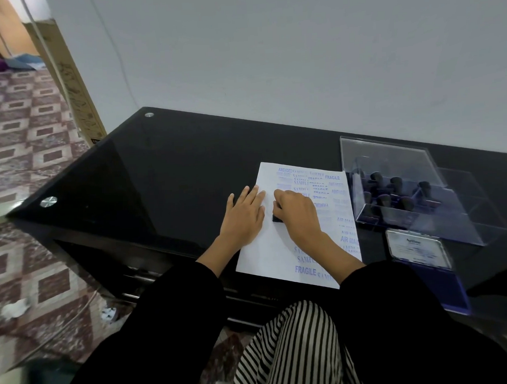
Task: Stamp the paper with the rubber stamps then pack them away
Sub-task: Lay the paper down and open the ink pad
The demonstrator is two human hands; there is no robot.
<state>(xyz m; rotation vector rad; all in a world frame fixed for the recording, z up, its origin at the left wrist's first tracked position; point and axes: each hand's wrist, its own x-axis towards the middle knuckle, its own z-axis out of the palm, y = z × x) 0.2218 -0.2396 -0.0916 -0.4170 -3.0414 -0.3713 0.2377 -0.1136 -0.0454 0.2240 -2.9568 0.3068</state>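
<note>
"Stamp (278, 218), where is it?"
"Pressed on the paper (267, 258), mid-sheet, gripped under the right hand's (299, 213) curled fingers. The left hand (243, 218) lies flat, fingers straight, pinning the sheet's left edge."
"Which way does it run?"
"Mostly hidden; its dark base seems to lie along the text lines, handle up."
"Risk?"
"Rocking it would smear the print; lifting the left hand could let the paper slide."

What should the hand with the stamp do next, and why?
Probably lift the stamp straight up. The right hand grips it, seemingly pressed onto the paper, while the left hand lies flat on that paper, so a straight lift should leave a clean, unsmudged print.
</note>
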